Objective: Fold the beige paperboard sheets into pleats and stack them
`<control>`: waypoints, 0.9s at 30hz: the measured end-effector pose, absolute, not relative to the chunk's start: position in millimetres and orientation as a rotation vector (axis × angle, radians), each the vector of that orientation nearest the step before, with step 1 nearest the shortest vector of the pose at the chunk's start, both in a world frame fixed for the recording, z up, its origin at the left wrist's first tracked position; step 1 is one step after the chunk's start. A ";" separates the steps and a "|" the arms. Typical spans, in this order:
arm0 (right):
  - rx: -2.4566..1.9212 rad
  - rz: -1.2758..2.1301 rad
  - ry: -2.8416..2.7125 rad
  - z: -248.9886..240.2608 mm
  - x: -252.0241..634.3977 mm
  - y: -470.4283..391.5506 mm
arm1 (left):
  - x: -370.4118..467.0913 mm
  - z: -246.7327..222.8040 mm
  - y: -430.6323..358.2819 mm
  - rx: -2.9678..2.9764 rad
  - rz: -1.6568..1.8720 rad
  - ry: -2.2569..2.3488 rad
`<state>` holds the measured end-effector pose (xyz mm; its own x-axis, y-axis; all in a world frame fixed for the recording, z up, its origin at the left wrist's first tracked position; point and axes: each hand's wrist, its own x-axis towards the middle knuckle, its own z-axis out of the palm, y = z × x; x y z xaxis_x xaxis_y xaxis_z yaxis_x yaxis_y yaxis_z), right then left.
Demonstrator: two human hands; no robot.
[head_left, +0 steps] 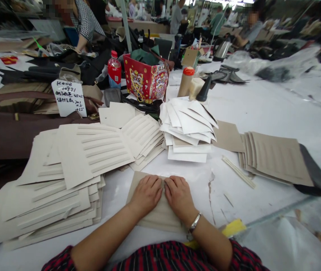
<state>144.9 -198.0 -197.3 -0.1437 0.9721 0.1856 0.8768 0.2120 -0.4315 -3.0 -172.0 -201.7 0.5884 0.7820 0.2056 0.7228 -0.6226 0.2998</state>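
Note:
A beige panel point(160, 216) lies on the white table just in front of my body. My left hand point(148, 194) rests on its upper part, fingers curled and close together, gripping the material. Beside it my right hand point(179, 196), with a silver bracelet at the wrist, holds the same panel with bent fingers. The fingertips of both hands nearly meet at the panel's upper middle, and they hide what is pinched there. Fanned cream panels with raised strips point(104, 150) lie to the left, above a larger stack of cream pieces point(55, 210).
White sheets point(190, 120) are piled ahead. Taupe panels point(279, 156) and thin strips point(238, 172) lie right. Behind stand a red box point(146, 81), a red bottle point(114, 71), glue containers point(186, 81) and a handwritten card point(68, 98). Other people work farther back.

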 end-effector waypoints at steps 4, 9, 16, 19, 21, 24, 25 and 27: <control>-1.735 0.297 -2.037 -197.8 161.6 -200.7 | -28.4 -199.4 -166.6 2.579 0.483 1.325; -1.691 0.264 -2.163 -199.3 201.6 -205.0 | -53.7 -205.1 -172.1 2.652 0.464 1.340; -1.752 -0.148 -2.522 -194.5 189.4 -259.3 | -43.7 -205.1 -184.2 2.699 0.401 1.569; -1.694 -0.152 -2.576 -189.2 177.3 -299.5 | -40.9 -199.8 -187.7 2.704 0.362 1.645; -1.674 -0.068 -2.543 -183.8 172.3 -314.6 | -39.9 -197.8 -188.3 2.717 0.329 1.677; -1.674 0.077 -2.406 -178.9 162.8 -309.0 | -39.6 -196.3 -186.5 2.752 0.282 1.657; -1.662 0.103 -2.364 -179.7 158.2 -301.9 | -40.1 -195.6 -186.2 2.769 0.266 1.630; -1.637 0.107 -2.313 -185.2 147.9 -286.7 | -42.5 -193.5 -189.3 2.800 0.238 1.569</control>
<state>147.9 -286.7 -185.2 -0.3024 0.9313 0.2033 0.9085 0.3461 -0.2342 -42.5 -189.3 -193.5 0.5144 0.8414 0.1658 0.8527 -0.5224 0.0057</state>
